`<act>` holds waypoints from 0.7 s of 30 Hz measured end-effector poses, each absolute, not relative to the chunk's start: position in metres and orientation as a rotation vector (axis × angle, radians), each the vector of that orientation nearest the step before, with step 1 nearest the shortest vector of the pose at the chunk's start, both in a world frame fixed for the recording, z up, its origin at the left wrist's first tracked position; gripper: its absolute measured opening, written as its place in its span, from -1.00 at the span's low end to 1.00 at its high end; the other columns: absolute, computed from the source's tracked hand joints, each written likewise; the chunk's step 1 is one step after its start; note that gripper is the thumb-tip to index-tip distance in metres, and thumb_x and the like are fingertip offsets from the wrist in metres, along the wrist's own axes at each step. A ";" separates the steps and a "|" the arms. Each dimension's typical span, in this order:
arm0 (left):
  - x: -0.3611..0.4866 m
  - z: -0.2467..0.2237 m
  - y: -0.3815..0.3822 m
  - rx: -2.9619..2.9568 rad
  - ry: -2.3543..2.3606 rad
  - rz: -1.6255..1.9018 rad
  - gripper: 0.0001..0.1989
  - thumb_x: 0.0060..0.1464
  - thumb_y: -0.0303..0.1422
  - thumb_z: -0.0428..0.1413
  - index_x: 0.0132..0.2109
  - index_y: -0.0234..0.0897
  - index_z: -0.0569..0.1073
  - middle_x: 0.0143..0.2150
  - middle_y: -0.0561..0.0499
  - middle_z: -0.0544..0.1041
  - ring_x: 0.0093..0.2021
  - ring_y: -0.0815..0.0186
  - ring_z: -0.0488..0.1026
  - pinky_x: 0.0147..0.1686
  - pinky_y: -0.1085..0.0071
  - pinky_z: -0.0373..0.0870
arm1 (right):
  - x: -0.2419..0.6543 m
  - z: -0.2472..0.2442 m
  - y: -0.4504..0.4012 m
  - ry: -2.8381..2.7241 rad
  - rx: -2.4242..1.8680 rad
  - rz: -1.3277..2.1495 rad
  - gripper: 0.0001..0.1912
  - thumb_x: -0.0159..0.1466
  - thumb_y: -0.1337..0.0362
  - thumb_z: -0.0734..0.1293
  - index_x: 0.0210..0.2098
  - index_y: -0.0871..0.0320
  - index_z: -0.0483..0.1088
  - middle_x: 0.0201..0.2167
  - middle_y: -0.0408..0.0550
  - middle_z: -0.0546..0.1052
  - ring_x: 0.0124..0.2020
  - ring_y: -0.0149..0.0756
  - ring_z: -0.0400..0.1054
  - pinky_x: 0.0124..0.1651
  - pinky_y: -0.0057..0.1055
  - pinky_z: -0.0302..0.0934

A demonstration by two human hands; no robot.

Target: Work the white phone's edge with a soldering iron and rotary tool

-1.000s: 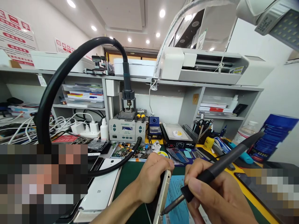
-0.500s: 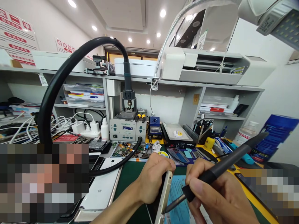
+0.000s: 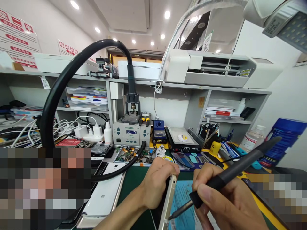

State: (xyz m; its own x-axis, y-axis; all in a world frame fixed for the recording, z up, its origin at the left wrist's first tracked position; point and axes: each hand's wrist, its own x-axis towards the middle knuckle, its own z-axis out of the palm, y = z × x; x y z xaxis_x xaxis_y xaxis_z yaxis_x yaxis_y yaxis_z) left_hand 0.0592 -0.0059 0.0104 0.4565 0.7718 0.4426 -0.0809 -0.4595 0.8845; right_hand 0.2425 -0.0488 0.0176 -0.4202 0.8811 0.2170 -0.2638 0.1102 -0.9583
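1. My left grip (image 3: 154, 182) is clenched on the far end of a phone (image 3: 168, 202), holding it tilted up on its side, gold edge showing.
2. My right grip (image 3: 224, 199) is closed pen-fashion round an iron (image 3: 236, 171). The handle slopes up to the far right; the tip points to the near left.
3. The tip meets the phone's gold edge towards its near end. The detail there is too small to tell.
4. The phone is near, at the middle of the scene, between my two grips, above a green mat (image 3: 133, 179). A blue sheet (image 3: 183, 198) lies just to its right.
5. To the left, a white phone (image 3: 102, 191) lies flat, back up, with a black hose (image 3: 115, 173) passing over its far part.
6. Farther off, a tray (image 3: 150, 165) contains small boards and parts.
7. Behind the tray stands a grey station (image 3: 126, 137), yellow-handled pliers (image 3: 144, 121) resting on top; a white bottle (image 3: 107, 134) stands beside it, on the left.
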 end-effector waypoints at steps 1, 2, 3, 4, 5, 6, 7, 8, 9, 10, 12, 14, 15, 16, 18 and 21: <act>0.059 0.010 -0.006 1.769 0.592 1.137 -0.59 0.25 -0.32 -0.14 -0.60 -0.10 0.05 -0.63 0.17 0.04 -0.54 0.34 0.03 -0.42 0.27 0.02 | 0.243 0.017 -0.049 -1.417 -0.648 1.502 -0.66 0.38 0.00 0.48 -0.31 0.13 0.45 -0.67 -0.19 0.44 -0.70 -0.40 0.34 -0.61 -0.54 0.07; 0.059 0.010 -0.006 1.774 0.593 1.136 -0.58 0.25 -0.32 -0.14 -0.60 -0.10 0.05 -0.63 0.17 0.04 -0.54 0.34 0.02 -0.41 0.27 0.01 | 0.242 0.017 -0.049 -1.415 -0.643 1.514 -0.65 0.38 0.00 0.48 -0.31 0.14 0.45 -0.68 -0.20 0.43 -0.70 -0.41 0.34 -0.62 -0.55 0.05; 0.058 0.009 -0.006 1.783 0.595 1.137 -0.58 0.25 -0.32 -0.13 -0.60 -0.10 0.06 -0.63 0.17 0.06 -0.54 0.34 0.02 -0.40 0.26 0.01 | 0.242 0.017 -0.050 -1.410 -0.642 1.527 -0.65 0.38 0.00 0.48 -0.31 0.14 0.45 -0.69 -0.21 0.42 -0.71 -0.42 0.33 -0.62 -0.55 0.04; 0.058 0.009 -0.006 1.793 0.596 1.139 -0.58 0.25 -0.31 -0.12 -0.60 -0.10 0.08 -0.63 0.17 0.07 -0.54 0.34 0.02 -0.40 0.26 0.01 | 0.242 0.017 -0.051 -1.402 -0.646 1.538 -0.66 0.38 0.00 0.48 -0.30 0.14 0.46 -0.69 -0.21 0.42 -0.70 -0.43 0.32 -0.62 -0.56 0.03; 0.058 0.009 -0.006 1.801 0.598 1.138 -0.58 0.25 -0.31 -0.12 -0.60 -0.11 0.09 -0.63 0.17 0.08 -0.53 0.34 0.02 -0.39 0.26 0.01 | 0.241 0.017 -0.051 -1.395 -0.650 1.546 -0.66 0.38 0.01 0.49 -0.30 0.14 0.46 -0.69 -0.21 0.42 -0.70 -0.43 0.32 -0.62 -0.56 0.04; 0.058 0.010 -0.006 1.806 0.600 1.136 -0.58 0.25 -0.32 -0.13 -0.60 -0.11 0.09 -0.62 0.17 0.08 -0.53 0.33 0.02 -0.39 0.26 0.01 | 0.241 0.017 -0.052 -1.392 -0.656 1.549 -0.66 0.38 0.01 0.49 -0.31 0.14 0.45 -0.69 -0.21 0.42 -0.70 -0.44 0.32 -0.62 -0.56 0.05; 0.058 0.010 -0.006 1.810 0.600 1.135 -0.58 0.25 -0.32 -0.13 -0.60 -0.11 0.09 -0.61 0.17 0.07 -0.52 0.33 0.01 -0.40 0.26 0.01 | 0.240 0.017 -0.053 -1.390 -0.660 1.548 -0.66 0.38 0.01 0.49 -0.32 0.14 0.45 -0.68 -0.21 0.43 -0.70 -0.44 0.33 -0.61 -0.56 0.06; 0.058 0.010 -0.006 1.813 0.598 1.135 -0.59 0.25 -0.32 -0.13 -0.60 -0.11 0.09 -0.60 0.17 0.06 -0.52 0.33 0.01 -0.40 0.27 0.01 | 0.240 0.017 -0.053 -1.387 -0.666 1.543 -0.66 0.38 0.02 0.49 -0.32 0.14 0.45 -0.68 -0.21 0.42 -0.70 -0.43 0.33 -0.61 -0.56 0.07; 0.058 0.010 -0.007 1.811 0.594 1.135 -0.59 0.25 -0.32 -0.13 -0.59 -0.11 0.08 -0.60 0.17 0.05 -0.52 0.33 0.01 -0.40 0.27 0.01 | 0.240 0.017 -0.053 -1.386 -0.671 1.539 -0.66 0.37 0.02 0.50 -0.32 0.14 0.45 -0.68 -0.22 0.42 -0.70 -0.43 0.33 -0.61 -0.56 0.08; 0.057 0.010 -0.007 1.804 0.591 1.137 -0.59 0.25 -0.32 -0.14 -0.59 -0.10 0.07 -0.60 0.17 0.04 -0.52 0.33 0.01 -0.40 0.27 0.01 | 0.241 0.017 -0.053 -1.384 -0.676 1.535 -0.66 0.37 0.02 0.50 -0.32 0.14 0.45 -0.68 -0.22 0.42 -0.70 -0.43 0.33 -0.61 -0.56 0.08; 0.057 0.010 -0.007 1.788 0.586 1.143 -0.59 0.25 -0.32 -0.14 -0.59 -0.10 0.05 -0.60 0.17 0.02 -0.52 0.33 0.02 -0.40 0.26 0.01 | 0.241 0.017 -0.052 -1.378 -0.683 1.526 -0.65 0.37 0.01 0.50 -0.32 0.14 0.45 -0.68 -0.21 0.43 -0.70 -0.44 0.34 -0.62 -0.56 0.08; 0.057 0.009 -0.007 1.768 0.589 1.143 -0.58 0.26 -0.33 -0.15 -0.60 -0.10 0.04 -0.61 0.17 0.01 -0.53 0.33 0.02 -0.40 0.26 0.00 | 0.241 0.017 -0.051 -1.371 -0.679 1.529 -0.64 0.36 0.01 0.51 -0.33 0.15 0.45 -0.67 -0.21 0.44 -0.71 -0.44 0.34 -0.63 -0.57 0.07; 0.057 0.009 -0.007 1.761 0.590 1.144 -0.58 0.26 -0.33 -0.15 -0.60 -0.10 0.04 -0.61 0.17 0.00 -0.53 0.33 0.02 -0.40 0.26 0.00 | 0.241 0.017 -0.051 -1.368 -0.676 1.533 -0.65 0.36 0.01 0.51 -0.33 0.15 0.45 -0.68 -0.21 0.43 -0.71 -0.44 0.34 -0.63 -0.57 0.07; 0.057 0.009 -0.007 1.758 0.589 1.144 -0.58 0.25 -0.32 -0.14 -0.60 -0.10 0.04 -0.61 0.18 0.01 -0.53 0.33 0.02 -0.41 0.26 0.00 | 0.240 0.018 -0.052 -1.362 -0.671 1.541 -0.65 0.35 0.01 0.51 -0.32 0.15 0.45 -0.68 -0.23 0.41 -0.71 -0.43 0.34 -0.63 -0.57 0.07; 0.058 0.008 -0.006 1.756 0.587 1.145 -0.58 0.24 -0.32 -0.13 -0.60 -0.10 0.04 -0.62 0.18 0.00 -0.54 0.33 0.01 -0.41 0.26 -0.01 | 0.239 0.018 -0.053 -1.349 -0.664 1.555 -0.64 0.34 0.00 0.52 -0.32 0.15 0.45 -0.69 -0.25 0.38 -0.72 -0.44 0.34 -0.64 -0.58 0.07; 0.058 0.009 -0.005 1.762 0.589 1.138 -0.58 0.24 -0.30 -0.12 -0.61 -0.11 0.05 -0.63 0.17 0.02 -0.54 0.34 0.01 -0.42 0.26 -0.02 | 0.237 0.020 -0.055 -1.320 -0.697 1.546 -0.60 0.30 -0.04 0.55 -0.33 0.16 0.47 -0.71 -0.26 0.37 -0.73 -0.47 0.32 -0.63 -0.61 0.06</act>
